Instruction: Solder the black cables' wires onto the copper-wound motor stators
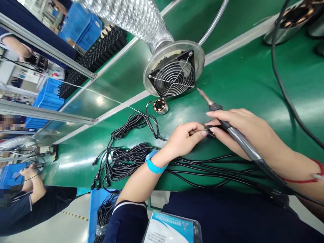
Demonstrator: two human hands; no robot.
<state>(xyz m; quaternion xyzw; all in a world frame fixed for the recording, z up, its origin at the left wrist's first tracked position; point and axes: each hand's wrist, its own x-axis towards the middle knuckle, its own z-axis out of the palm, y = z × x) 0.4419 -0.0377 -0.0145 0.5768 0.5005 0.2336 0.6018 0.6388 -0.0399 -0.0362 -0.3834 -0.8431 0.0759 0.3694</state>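
Note:
My right hand (245, 130) holds a soldering iron (236, 136) across its fingers, with the bare tip pointing up and left toward the fan. Its thumb and fingertips also touch a small dark part (210, 131). That same part is pinched between the thumb and fingers of my left hand (183, 138), which has a blue wristband. Fingers cover most of the part, so I cannot tell its kind. Close beyond my left hand, a small motor stator (161, 107) with copper windings stands on the green bench top. Bundled black cables (131, 157) lie under and beside my left forearm.
A round fume-extractor hood (199, 57) with a fan grille hangs from a foil duct (141, 20). A larger stator (278, 35) stands at the back right. A loose black cable (285, 94) hangs at the right. Another person's hands (29, 172) are at the far left.

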